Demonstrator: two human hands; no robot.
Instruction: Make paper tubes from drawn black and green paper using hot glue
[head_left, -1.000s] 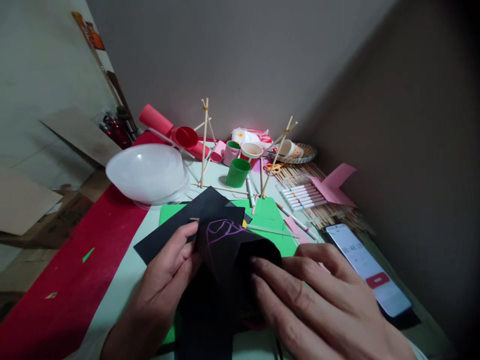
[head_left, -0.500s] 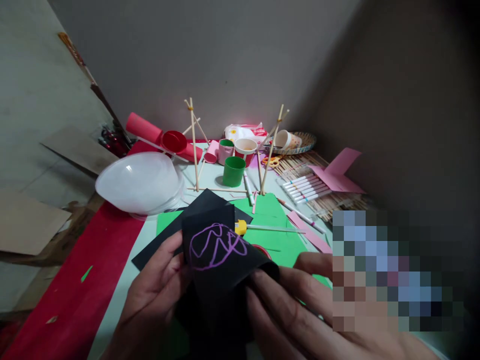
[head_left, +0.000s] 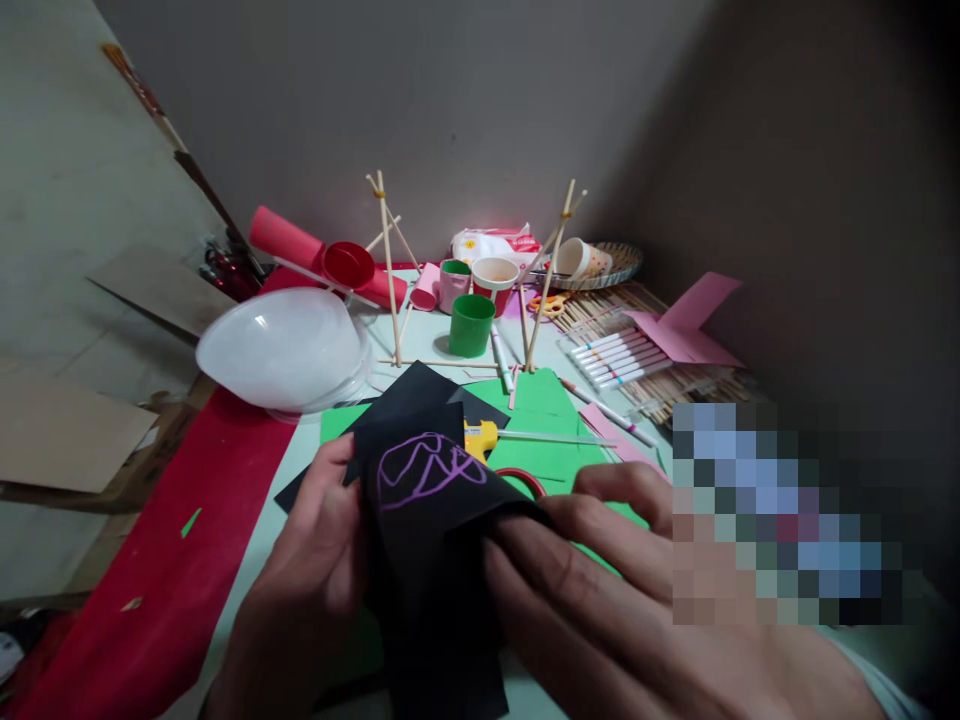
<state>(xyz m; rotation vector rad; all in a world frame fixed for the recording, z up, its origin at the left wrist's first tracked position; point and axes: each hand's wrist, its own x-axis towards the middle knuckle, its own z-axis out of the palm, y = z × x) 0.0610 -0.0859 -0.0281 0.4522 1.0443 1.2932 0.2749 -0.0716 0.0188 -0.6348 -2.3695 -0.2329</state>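
Observation:
A sheet of black paper (head_left: 427,545) with a purple scribbled outline is bent into a curl between my hands. My left hand (head_left: 300,570) grips its left side, fingers closed behind it. On the right, my right hand (head_left: 600,580) has its fingers pressed to the curled edge, the fingertips partly hidden beneath it. Behind the curl lie another black sheet (head_left: 420,385) and green paper (head_left: 536,405). A yellow glue gun (head_left: 481,437) with a clear glue stick rests on them, partly covered. A red ring-shaped handle (head_left: 531,480) shows beside the curl.
Two stick frames (head_left: 390,270) stand at the back, with a green cup (head_left: 471,328) between them. Clear plastic lids (head_left: 277,345) lie left, by red tubes (head_left: 289,238). White markers (head_left: 622,360) and orange scissors (head_left: 551,303) are at right. A pixelated patch hides the far right.
The view has shifted slightly. The black paper has tilted a little, and the fingers of my right hand have slid along its curled edge. Both hands keep hold of it.

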